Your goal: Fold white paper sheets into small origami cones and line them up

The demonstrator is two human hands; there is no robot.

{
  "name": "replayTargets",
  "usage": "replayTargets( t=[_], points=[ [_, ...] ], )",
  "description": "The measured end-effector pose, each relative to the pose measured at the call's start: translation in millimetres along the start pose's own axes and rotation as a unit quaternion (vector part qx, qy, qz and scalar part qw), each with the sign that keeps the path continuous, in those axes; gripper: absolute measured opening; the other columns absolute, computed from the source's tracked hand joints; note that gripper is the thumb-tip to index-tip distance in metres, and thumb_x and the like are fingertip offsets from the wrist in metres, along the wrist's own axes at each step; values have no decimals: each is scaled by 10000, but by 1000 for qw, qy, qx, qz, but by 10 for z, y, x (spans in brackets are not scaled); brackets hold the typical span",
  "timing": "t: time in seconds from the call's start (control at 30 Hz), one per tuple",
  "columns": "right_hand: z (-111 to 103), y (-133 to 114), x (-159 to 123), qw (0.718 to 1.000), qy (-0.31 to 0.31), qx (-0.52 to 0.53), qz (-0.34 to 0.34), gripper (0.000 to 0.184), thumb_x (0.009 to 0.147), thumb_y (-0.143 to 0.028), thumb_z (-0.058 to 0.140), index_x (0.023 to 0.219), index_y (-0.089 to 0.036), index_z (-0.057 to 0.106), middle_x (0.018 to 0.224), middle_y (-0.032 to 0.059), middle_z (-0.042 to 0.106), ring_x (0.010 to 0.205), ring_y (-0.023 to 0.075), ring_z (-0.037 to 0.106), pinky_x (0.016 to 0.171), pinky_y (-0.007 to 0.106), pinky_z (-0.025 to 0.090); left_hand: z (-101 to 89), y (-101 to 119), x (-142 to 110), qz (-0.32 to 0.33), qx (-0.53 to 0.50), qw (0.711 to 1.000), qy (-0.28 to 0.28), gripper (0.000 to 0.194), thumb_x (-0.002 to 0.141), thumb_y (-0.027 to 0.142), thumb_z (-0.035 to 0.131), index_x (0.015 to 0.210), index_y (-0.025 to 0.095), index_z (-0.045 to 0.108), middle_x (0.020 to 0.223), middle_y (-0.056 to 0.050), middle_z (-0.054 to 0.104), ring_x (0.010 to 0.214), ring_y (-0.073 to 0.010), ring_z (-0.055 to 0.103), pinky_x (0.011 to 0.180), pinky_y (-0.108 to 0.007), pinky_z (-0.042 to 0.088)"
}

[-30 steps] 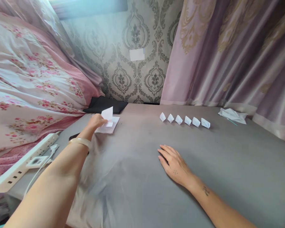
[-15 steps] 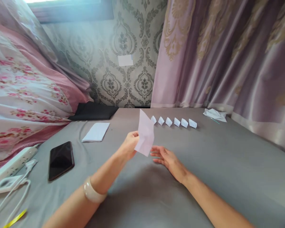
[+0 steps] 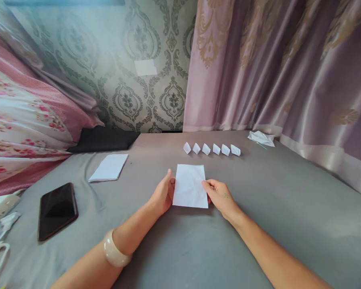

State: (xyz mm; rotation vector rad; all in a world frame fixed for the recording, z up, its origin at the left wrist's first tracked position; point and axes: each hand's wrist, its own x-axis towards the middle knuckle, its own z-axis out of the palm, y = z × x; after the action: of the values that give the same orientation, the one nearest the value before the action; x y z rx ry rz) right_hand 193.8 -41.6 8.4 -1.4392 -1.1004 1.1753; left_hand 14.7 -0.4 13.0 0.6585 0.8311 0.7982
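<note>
A plain white sheet of paper (image 3: 190,186) is held up flat in front of me, just over the grey cloth. My right hand (image 3: 221,196) pinches its right edge, thumb on the front and fingers behind. At the left edge is my left hand (image 3: 164,192), its fingers curled partly behind the sheet and its thumb pointing up, off the paper. A pale bangle (image 3: 116,249) circles my left wrist. Beyond the sheet, several small folded white paper pieces (image 3: 206,149) stand in a row.
On the left lie a stack of white paper (image 3: 108,167), a black phone (image 3: 57,210), a white power strip (image 3: 1,208) with cables and a folded black cloth (image 3: 105,138). Crumpled white paper (image 3: 261,138) lies at the back right. Curtains (image 3: 243,80) hang behind the grey-covered surface (image 3: 289,192).
My left hand has lowered the sheet and turned it to face me. My right hand, open before, has taken hold of its right edge. The view has shifted right and down.
</note>
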Motion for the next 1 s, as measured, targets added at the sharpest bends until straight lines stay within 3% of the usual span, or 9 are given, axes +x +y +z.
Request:
replayTargets(
  t=[0.17, 0.33, 0.43, 0.5, 0.57, 0.63, 0.77, 0.87, 1.0],
  points=[
    [-16, 6, 3, 999, -10, -30, 9, 307, 784, -457, 575, 806, -155, 622, 595, -10, 610, 518, 129, 540, 487, 245, 416, -113, -98, 63, 60, 103, 992, 37, 396, 660, 408, 769, 910, 116, 672, 859, -123, 722, 751, -224, 686, 678, -316, 533],
    [-52, 38, 23, 998, 5, -62, 9, 284, 778, -422, 579, 795, -145, 640, 674, 24, 667, 585, 148, 593, 544, 251, 437, -115, -141, 67, 76, 191, 976, 66, 309, 680, 397, 732, 828, 136, 657, 747, -74, 707, 620, -175, 653, 543, -260, 484],
    [-83, 72, 38, 996, 13, -86, 10, 314, 782, -375, 571, 985, -141, 620, 668, 13, 664, 563, 145, 595, 521, 246, 435, -118, -111, 57, 96, 255, 956, 107, 262, 736, 380, 652, 866, 157, 605, 568, 3, 613, 430, -116, 528, 412, -222, 372],
    [-103, 75, 38, 994, 19, -106, 9, 451, 788, -337, 560, 1206, -171, 524, 604, -36, 625, 488, 126, 553, 470, 230, 406, -139, -76, 38, 118, 299, 937, 140, 262, 756, 334, 608, 957, 174, 560, 533, 38, 565, 397, -107, 482, 398, -215, 339],
    [-118, 56, 31, 994, 5, -109, 13, 515, 795, -299, 540, 1295, -209, 460, 538, -74, 563, 420, 106, 491, 427, 213, 367, -180, -36, 4, 160, 360, 905, 160, 266, 768, 276, 556, 1018, 187, 530, 600, 24, 594, 465, -118, 525, 455, -223, 385],
    [-128, 23, 25, 994, -20, -98, 31, 417, 796, -260, 520, 1207, -201, 546, 498, -79, 509, 392, 90, 444, 406, 203, 342, -235, -1, -41, 220, 455, 850, 151, 274, 761, 190, 498, 1031, 197, 544, 762, -22, 638, 620, -138, 582, 581, -250, 452],
    [-152, -17, 43, 993, -24, -88, 70, 240, 775, -215, 529, 963, -157, 665, 491, -60, 500, 397, 73, 420, 415, 202, 354, -320, 37, -124, 286, 628, 723, 37, 474, 685, 49, 432, 1100, 222, 582, 1090, -86, 599, 963, -205, 563, 807, -321, 472],
    [-171, -8, 67, 993, -23, -65, 94, 225, 764, -220, 552, 930, -144, 682, 544, -31, 559, 430, 78, 458, 424, 203, 370, -320, 40, -148, 288, 676, 677, -25, 477, 717, 51, 430, 1135, 223, 580, 1150, -97, 579, 1026, -232, 524, 793, -328, 482],
    [-187, -22, 79, 991, -26, -34, 124, 205, 764, -217, 559, 899, -140, 693, 571, -6, 596, 457, 85, 492, 434, 203, 388, -285, 31, -140, 298, 712, 635, -44, 413, 747, 83, 463, 1112, 215, 605, 1145, -96, 600, 988, -238, 533, 779, -338, 491]
  ],
)
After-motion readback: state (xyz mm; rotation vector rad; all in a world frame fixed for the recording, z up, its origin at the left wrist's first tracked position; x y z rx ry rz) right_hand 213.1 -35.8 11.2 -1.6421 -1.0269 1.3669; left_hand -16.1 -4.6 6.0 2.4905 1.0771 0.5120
